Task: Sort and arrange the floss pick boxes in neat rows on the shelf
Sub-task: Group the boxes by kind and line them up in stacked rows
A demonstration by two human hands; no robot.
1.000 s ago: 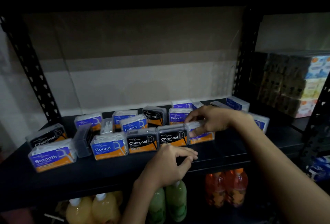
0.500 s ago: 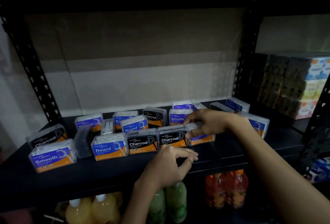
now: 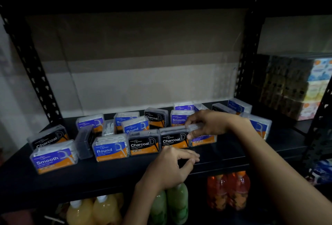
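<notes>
The Smooth box [image 3: 203,137] at the front row's right end is gripped by the right hand [image 3: 209,125], fingers curled over its top. The left hand [image 3: 172,166] is held empty, fingers loosely curled, just before a Charcoal box [image 3: 173,139]. More boxes crowd behind the right fingertips; bottles [image 3: 177,205] stand below the shelf [image 3: 107,172].

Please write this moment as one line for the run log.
step: aligning front row | right hand: grips blue Smooth box beside Charcoal box | left hand: holds nothing, at shelf edge
</notes>
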